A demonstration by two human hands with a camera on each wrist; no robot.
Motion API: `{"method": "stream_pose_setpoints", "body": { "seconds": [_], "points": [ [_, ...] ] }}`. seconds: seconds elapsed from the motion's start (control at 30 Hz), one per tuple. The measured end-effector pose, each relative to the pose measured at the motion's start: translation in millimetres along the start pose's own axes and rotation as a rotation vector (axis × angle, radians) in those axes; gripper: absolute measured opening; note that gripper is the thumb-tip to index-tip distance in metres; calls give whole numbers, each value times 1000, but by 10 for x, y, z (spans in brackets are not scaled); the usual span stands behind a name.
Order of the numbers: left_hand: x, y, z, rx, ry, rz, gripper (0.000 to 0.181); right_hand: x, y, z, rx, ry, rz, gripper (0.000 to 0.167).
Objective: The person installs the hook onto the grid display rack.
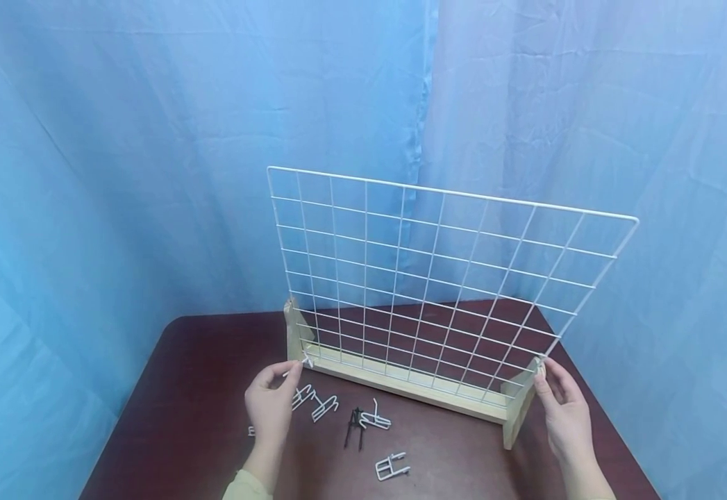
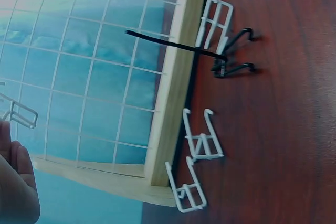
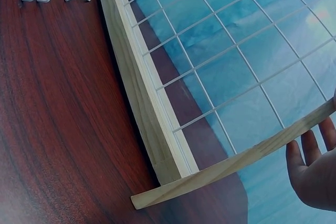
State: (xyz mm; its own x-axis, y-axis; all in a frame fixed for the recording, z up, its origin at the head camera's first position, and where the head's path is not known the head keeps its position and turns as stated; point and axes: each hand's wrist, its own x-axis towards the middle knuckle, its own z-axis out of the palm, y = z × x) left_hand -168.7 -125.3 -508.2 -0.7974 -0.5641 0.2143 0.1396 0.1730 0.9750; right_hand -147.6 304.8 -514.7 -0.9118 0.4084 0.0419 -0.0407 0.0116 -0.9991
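Observation:
My left hand (image 1: 271, 401) pinches a small white wire hook (image 1: 307, 360) between thumb and fingertips, in front of the lower left part of a white wire grid (image 1: 403, 187). In the left wrist view the held hook (image 2: 23, 114) shows beyond the fingers. The grid stands upright in a pale wooden base (image 1: 400, 379) with a shaped wooden end piece on each side. With my right hand (image 1: 571, 420) I hold the upper part of the right end piece (image 1: 516, 410). In the right wrist view, fingers (image 3: 311, 148) curl against that end piece from its outer side.
Several white wire hooks lie on the dark red-brown table (image 1: 213, 375) before the base, among them one hook (image 1: 324, 408) by my left hand and another hook (image 1: 392, 467) nearer the front. A black hook (image 2: 220, 66) with long prongs lies among them. Blue curtains (image 1: 182, 139) hang around the table.

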Motion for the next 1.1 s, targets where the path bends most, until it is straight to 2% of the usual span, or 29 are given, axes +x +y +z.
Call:
{"method": "stream_pose_setpoints", "body": {
  "seconds": [0.3,0.53,0.73,0.9,1.1],
  "points": [
    [83,148,19,-5,28,44,11,23,24,-7,-30,-1,23,55],
    [126,238,28,-9,18,47,10,33,48,-3,-26,3,-13,53],
    [197,294,87,3,29,60,10,43,37,-12,-61,-2,3,55],
    [247,346,142,17,36,95,9,35,22,-11,-78,2,8,56],
    [312,447,203,14,50,127,8,13,8,2,-61,10,-10,53]
  ]
}}
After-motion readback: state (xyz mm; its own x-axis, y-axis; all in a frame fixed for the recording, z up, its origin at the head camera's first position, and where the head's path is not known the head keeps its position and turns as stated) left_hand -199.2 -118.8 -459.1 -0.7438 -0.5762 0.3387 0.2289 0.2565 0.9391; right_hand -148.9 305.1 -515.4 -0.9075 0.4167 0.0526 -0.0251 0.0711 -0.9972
